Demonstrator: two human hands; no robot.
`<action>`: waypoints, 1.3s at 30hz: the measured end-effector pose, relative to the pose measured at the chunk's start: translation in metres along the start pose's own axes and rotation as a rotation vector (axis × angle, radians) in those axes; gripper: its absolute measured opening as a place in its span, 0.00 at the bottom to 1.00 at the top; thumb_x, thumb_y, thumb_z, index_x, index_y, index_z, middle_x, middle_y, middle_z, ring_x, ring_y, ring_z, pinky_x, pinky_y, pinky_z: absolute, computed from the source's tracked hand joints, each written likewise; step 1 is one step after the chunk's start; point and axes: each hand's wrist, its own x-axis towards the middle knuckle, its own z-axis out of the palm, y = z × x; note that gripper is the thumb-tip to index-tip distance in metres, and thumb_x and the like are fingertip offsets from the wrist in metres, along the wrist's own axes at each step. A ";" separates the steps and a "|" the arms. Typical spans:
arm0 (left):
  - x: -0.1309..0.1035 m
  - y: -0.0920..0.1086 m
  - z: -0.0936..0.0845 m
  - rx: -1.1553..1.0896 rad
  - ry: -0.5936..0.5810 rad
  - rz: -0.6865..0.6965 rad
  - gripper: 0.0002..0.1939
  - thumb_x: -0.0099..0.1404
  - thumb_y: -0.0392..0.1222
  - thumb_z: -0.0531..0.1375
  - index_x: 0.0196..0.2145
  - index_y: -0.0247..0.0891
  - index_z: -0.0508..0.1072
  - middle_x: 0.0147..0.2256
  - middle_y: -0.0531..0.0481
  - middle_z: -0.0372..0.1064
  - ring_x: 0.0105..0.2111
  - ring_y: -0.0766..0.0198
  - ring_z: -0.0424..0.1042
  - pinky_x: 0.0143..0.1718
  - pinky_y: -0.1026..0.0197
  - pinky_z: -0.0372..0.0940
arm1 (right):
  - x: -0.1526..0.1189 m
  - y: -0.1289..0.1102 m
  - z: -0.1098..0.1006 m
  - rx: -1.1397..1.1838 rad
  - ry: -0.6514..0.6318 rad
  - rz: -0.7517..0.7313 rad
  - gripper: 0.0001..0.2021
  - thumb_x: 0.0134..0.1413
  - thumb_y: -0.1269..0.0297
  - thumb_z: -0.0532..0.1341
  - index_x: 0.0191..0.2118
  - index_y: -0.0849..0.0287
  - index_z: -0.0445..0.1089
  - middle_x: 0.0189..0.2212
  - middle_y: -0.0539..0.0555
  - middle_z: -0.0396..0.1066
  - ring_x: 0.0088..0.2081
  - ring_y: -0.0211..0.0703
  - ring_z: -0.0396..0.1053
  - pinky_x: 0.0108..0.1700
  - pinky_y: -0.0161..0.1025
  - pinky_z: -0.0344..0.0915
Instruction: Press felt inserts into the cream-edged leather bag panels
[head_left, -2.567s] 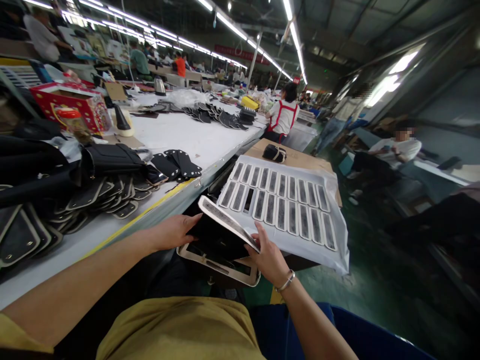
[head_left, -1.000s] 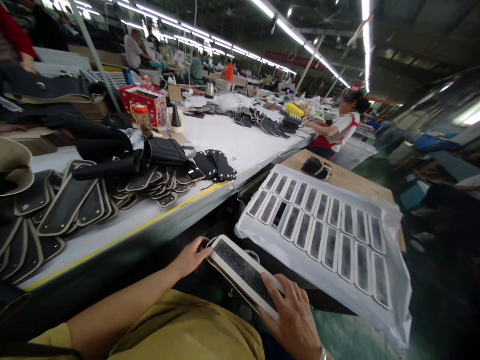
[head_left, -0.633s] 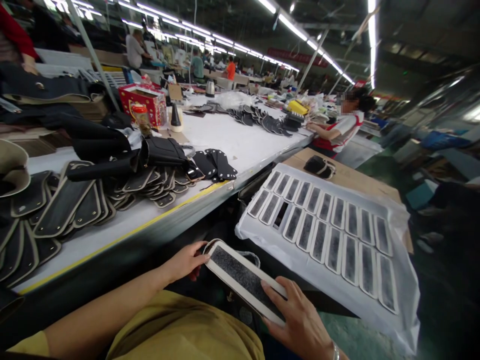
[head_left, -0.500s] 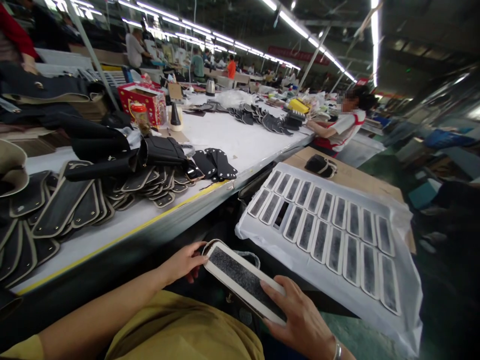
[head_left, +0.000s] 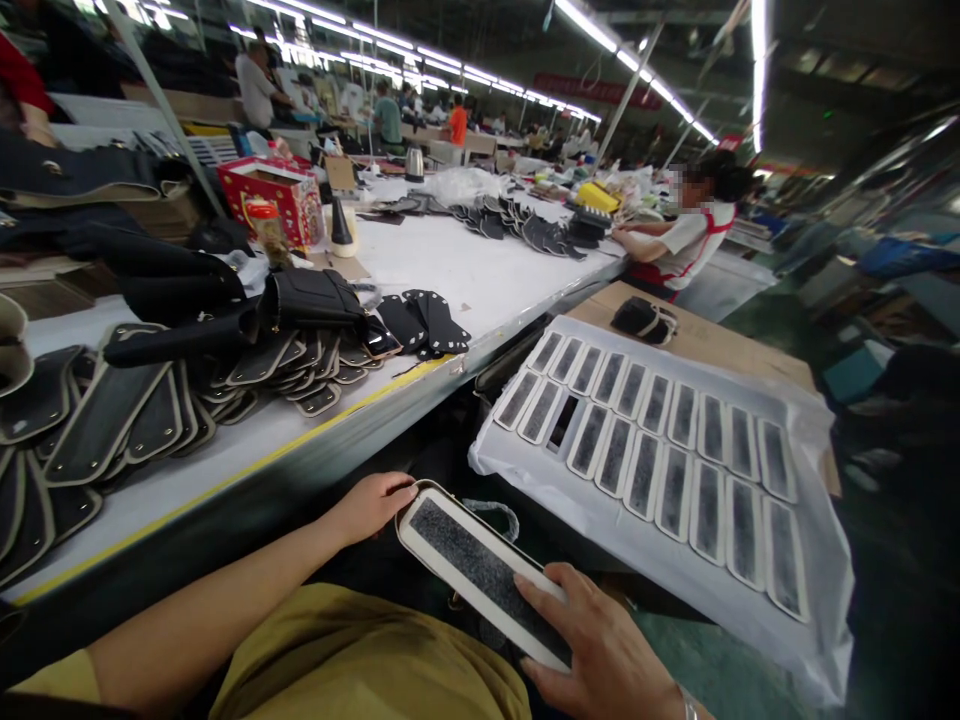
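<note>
Pale-rimmed panel (head_left: pixel 472 560) held before the shirt (head_left: pixel 360 650), beside the white worktop (head_left: pixel 420 255): left grip (head_left: pixel 373 507) closed on its left end, right grip (head_left: pixel 600 640) clasping the right end. Worktop yellow-edged, strewn with black pieces (head_left: pixel 112 410); tube lights (head_left: pixel 759 75) overhead.

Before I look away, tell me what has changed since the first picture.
The pale-rimmed panel, tilted at first, has been tipped down, showing more of its dark strip. The right hand now lies across its near end. The red-strapped co-worker now shows side-on. Unchanged: the left hand keeps to the panel's far end, and the gap in the rows of panels remains.
</note>
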 end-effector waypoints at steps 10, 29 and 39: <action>0.023 0.029 -0.015 0.534 -0.084 0.343 0.16 0.67 0.42 0.49 0.36 0.36 0.76 0.36 0.48 0.74 0.37 0.62 0.71 0.38 0.64 0.59 | 0.026 0.009 -0.025 0.084 -0.189 0.053 0.30 0.44 0.57 0.63 0.57 0.54 0.67 0.45 0.60 0.68 0.45 0.52 0.68 0.51 0.47 0.64; -0.025 0.023 -0.010 0.164 -0.158 0.065 0.09 0.59 0.35 0.49 0.37 0.36 0.65 0.21 0.53 0.64 0.19 0.61 0.70 0.16 0.65 0.64 | 0.034 0.007 -0.009 0.013 -0.173 0.099 0.28 0.49 0.53 0.59 0.57 0.56 0.67 0.46 0.61 0.68 0.46 0.54 0.68 0.52 0.49 0.63; -0.024 0.044 -0.024 0.619 -0.346 0.174 0.22 0.61 0.36 0.49 0.54 0.35 0.57 0.24 0.49 0.69 0.21 0.59 0.71 0.23 0.63 0.65 | 0.040 0.011 -0.032 0.179 -0.230 0.109 0.28 0.44 0.58 0.62 0.55 0.55 0.69 0.44 0.57 0.70 0.45 0.48 0.69 0.52 0.41 0.63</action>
